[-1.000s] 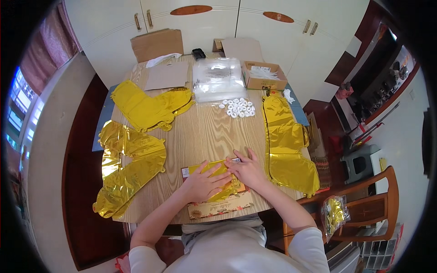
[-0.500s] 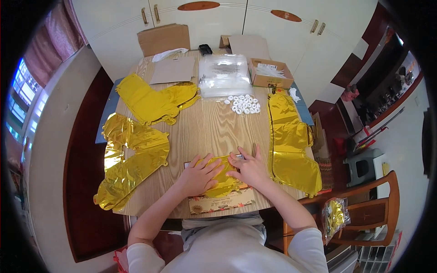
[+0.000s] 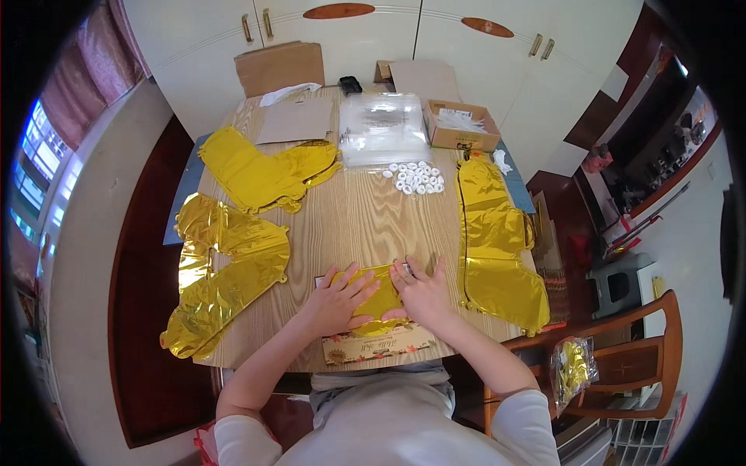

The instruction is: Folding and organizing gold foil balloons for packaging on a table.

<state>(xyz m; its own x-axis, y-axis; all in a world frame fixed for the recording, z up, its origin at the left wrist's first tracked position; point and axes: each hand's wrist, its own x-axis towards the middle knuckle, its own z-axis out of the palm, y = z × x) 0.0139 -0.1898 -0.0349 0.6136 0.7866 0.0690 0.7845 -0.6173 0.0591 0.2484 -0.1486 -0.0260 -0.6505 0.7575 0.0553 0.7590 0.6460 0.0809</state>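
One folded gold foil balloon (image 3: 379,300), pressed down

Head view, lower centre: left hand (image 3: 334,303) and right hand (image 3: 424,297), fingers spread, hold it over a printed card (image 3: 381,346) on the surface (image 3: 357,229), probably so springy film lies flat.

From the wearer's head, one wide fisheye camera looks down and forward over the shirt (image 3: 381,427). The hands (image 3: 336,304) and table (image 3: 357,225) sit near it, mid-view; the cabinets (image 3: 373,46) stand farther off at the top, their edges slanting.
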